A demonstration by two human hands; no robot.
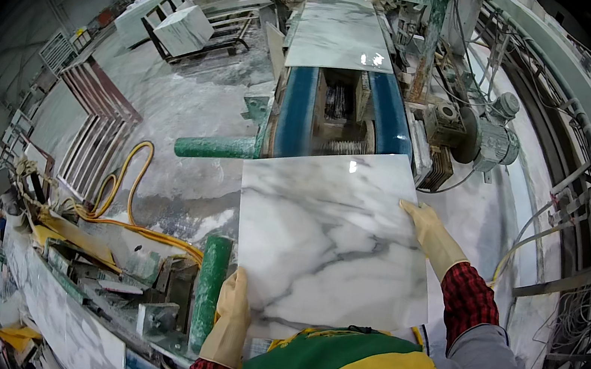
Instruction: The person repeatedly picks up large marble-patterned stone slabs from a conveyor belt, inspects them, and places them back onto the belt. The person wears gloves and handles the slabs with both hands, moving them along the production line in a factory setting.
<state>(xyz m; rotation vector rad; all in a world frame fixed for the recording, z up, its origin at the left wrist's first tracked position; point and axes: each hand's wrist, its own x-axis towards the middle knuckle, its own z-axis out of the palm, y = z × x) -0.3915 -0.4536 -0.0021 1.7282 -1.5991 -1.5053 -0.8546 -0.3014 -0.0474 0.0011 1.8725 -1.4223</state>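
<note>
A large white marble slab (333, 239) with grey veins lies in front of me, its near edge against my green and yellow apron (338, 364). My left hand (234, 304), in a cream rubber glove, grips the slab's left edge near its close corner. Farther along the opposite edge, my right hand (429, 230) in a matching glove holds the slab's right side. Both hands' fingertips are partly hidden by the slab. Its far edge meets the end of a conveyor with two blue belts (294, 113), where more polished marble slabs (343, 36) lie farther up.
Green rollers (218, 146) jut out left of the conveyor, and another green roller (211, 286) stands by my left arm. An electric motor (496, 141) sits at the right. Yellow hoses (132, 188) cross the floor near metal racks (93, 148). White blocks (183, 29) rest farther back.
</note>
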